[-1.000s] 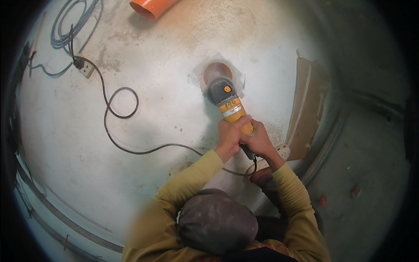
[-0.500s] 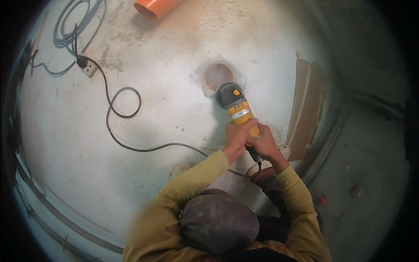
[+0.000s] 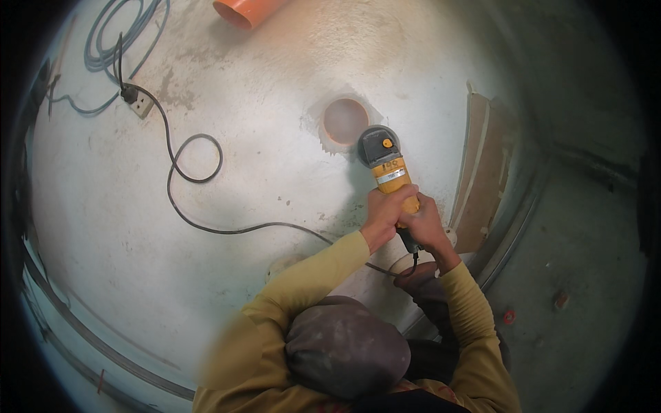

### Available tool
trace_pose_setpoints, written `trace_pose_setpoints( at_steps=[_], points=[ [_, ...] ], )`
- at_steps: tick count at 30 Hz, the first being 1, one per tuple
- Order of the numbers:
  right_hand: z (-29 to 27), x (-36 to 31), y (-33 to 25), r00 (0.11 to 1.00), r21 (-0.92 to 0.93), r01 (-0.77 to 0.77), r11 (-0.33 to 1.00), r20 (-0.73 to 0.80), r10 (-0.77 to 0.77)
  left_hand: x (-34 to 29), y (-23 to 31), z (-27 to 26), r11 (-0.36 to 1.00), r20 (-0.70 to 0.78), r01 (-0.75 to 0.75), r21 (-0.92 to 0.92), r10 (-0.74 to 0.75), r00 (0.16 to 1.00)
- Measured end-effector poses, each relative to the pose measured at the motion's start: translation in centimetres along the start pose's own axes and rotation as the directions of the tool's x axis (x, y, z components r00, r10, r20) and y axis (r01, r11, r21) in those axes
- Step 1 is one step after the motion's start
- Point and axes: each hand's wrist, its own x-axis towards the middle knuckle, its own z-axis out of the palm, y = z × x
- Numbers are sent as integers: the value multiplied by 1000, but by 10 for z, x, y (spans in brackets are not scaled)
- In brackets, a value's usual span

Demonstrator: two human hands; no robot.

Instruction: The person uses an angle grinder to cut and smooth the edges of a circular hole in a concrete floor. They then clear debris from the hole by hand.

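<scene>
A yellow and black angle grinder (image 3: 393, 173) points away from me, its head close to the floor. My left hand (image 3: 385, 215) wraps round the grinder's body from the left. On the other side my right hand (image 3: 425, 221) grips the body further back, near the black tail end. Just ahead and left of the grinder's head is a round hole lined with an orange pipe rim (image 3: 345, 121), with a patch of roughened grey floor around it. The grinder's disc is mostly hidden under its head. A black cord (image 3: 268, 225) runs from its tail across the floor.
The cord loops left to a white socket block (image 3: 142, 106), beside a coil of grey-blue cable (image 3: 103, 48). An orange pipe (image 3: 246, 12) lies at the far edge. Brown cardboard (image 3: 482, 172) lies to the right, beside a floor edge. My knee (image 3: 348, 347) is below my arms.
Both hands have shifted the angle grinder a little to the right. Its head has moved off the near edge of the hole, so more of the rim shows.
</scene>
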Motion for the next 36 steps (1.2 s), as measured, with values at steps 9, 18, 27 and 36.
trace_pose_setpoints(
  at_steps=[9,18,27,36],
  points=[
    [16,-21,-4,905,-229,222,948,-315,-288,-3,10,-2,985,346,-138,101,95,933],
    [61,-45,-40,713,-604,361,710,-312,-628,-55,55,-16,910,219,-345,228,298,929],
    [46,-73,-39,900,539,224,812,205,-385,-90,130,-81,913,317,-368,-178,407,856],
    [89,-72,-65,840,384,329,863,299,-453,-117,160,-90,827,221,-530,-188,561,798]
  ],
)
